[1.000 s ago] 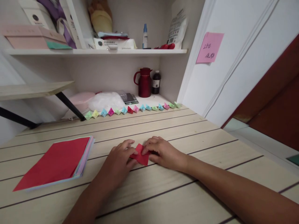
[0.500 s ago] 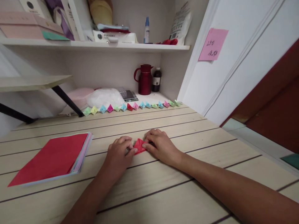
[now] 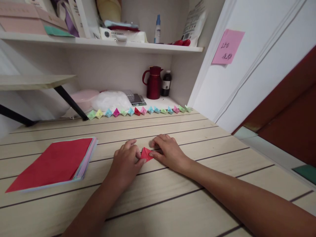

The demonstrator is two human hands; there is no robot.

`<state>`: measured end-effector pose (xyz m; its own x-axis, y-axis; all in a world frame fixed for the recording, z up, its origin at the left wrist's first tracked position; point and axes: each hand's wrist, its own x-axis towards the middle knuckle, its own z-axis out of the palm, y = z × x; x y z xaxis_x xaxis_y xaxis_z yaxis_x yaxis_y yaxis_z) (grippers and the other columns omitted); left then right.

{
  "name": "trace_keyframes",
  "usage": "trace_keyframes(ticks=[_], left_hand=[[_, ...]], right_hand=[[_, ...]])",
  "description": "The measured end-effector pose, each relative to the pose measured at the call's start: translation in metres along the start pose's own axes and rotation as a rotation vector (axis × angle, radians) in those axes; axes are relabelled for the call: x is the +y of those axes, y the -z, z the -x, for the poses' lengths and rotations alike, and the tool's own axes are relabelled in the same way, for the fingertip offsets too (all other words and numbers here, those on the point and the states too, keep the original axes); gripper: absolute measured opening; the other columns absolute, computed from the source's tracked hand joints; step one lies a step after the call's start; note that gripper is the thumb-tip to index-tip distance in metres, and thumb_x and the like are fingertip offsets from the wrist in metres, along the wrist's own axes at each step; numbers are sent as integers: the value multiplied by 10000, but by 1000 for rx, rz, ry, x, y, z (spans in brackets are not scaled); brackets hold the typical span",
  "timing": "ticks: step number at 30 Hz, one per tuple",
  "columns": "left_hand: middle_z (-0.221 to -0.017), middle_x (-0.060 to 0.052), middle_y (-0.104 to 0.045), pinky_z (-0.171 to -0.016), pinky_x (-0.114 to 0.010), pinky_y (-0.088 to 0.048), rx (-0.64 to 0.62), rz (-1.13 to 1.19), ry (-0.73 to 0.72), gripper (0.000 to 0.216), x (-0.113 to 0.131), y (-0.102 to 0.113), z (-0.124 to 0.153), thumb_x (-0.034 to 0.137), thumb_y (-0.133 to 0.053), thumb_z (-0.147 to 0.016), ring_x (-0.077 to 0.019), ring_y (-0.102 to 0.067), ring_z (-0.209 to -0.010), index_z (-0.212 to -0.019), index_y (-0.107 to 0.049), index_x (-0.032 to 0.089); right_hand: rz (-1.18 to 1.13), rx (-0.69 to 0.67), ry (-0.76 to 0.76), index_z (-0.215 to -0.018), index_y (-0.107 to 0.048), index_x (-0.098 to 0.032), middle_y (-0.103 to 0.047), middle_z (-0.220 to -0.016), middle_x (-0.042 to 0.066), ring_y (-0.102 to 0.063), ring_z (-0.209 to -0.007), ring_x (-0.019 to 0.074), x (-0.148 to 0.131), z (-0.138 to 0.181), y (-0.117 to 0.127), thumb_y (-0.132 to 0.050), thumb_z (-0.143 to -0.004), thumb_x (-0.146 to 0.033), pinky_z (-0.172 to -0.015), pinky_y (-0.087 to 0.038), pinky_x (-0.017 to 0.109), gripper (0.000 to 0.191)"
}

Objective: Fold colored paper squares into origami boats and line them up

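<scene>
A small piece of folded red paper (image 3: 146, 154) lies on the wooden tabletop, creased into a peaked shape. At its left lower edge, my left hand (image 3: 126, 161) is closed, with the thumb and curled index finger on the paper. My right hand (image 3: 170, 154) has its thumb pressed on the paper's right edge, while its other fingers arch over the tabletop beyond. Whatever the right fingertips do behind the thumb is partly hidden.
A stack of coloured paper (image 3: 56, 163), red sheet on top, lies at the left. Several small folded paper boats (image 3: 130, 112) line the table's back edge. Behind them stand a dark red jug (image 3: 153, 84) and a dark bottle (image 3: 166, 84). A black shelf leg (image 3: 71, 102) stands at the back left.
The red paper looks smaller, its right part folded in under my right thumb. My right fingers have lifted slightly away from it. The camera view has shifted a little.
</scene>
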<state>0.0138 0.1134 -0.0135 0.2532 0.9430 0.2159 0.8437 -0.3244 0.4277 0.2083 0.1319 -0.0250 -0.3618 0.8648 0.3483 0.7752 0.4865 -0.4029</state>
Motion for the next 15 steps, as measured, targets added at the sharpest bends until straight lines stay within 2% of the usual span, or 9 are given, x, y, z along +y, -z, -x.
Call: trace_keyframes(ticks=[4,7,9,12,15], left_hand=[[-1497,-126,-367,-987,-513,-409,10,-20,-96,420,-2,1,1,199,-629,-785,-303,-446,-1307,-1195,-564,260],[-1457,-99,-435,-997,-534,-394,-50,-52,-163,334,-7,3,2,220,-576,-826,-316,-448,-1308,-1144,-634,304],[-1409,-105,-494,-1003,-557,-377,-80,-65,-146,287,-10,4,2,254,-572,-833,-329,-446,-1309,-1099,-669,306],[-1389,-111,-524,-1017,-549,-357,-110,-56,-118,317,-10,5,4,278,-599,-820,-315,-442,-1314,-1131,-657,302],[-1363,-95,-556,-1020,-537,-345,-102,-29,-107,309,-8,4,4,321,-632,-808,-305,-457,-1296,-1115,-664,309]], right_hand=[[-5,-4,-3,-944,-605,-223,-618,-979,44,-529,-945,213,2,-3,-1,-720,-800,-339,-816,-353,346,218],[-26,-12,-10,-924,-629,-227,-618,-949,37,-538,-926,207,4,-5,0,-728,-790,-332,-819,-361,344,197],[-47,-14,-25,-921,-645,-230,-620,-949,33,-543,-923,203,5,-6,0,-724,-789,-306,-820,-364,342,171],[-82,-9,-59,-927,-661,-235,-625,-940,30,-548,-918,198,4,-6,2,-688,-819,-291,-822,-367,346,124],[-80,-12,-62,-886,-662,-226,-624,-927,34,-544,-917,199,-1,-6,3,-687,-825,-318,-817,-367,348,113]])
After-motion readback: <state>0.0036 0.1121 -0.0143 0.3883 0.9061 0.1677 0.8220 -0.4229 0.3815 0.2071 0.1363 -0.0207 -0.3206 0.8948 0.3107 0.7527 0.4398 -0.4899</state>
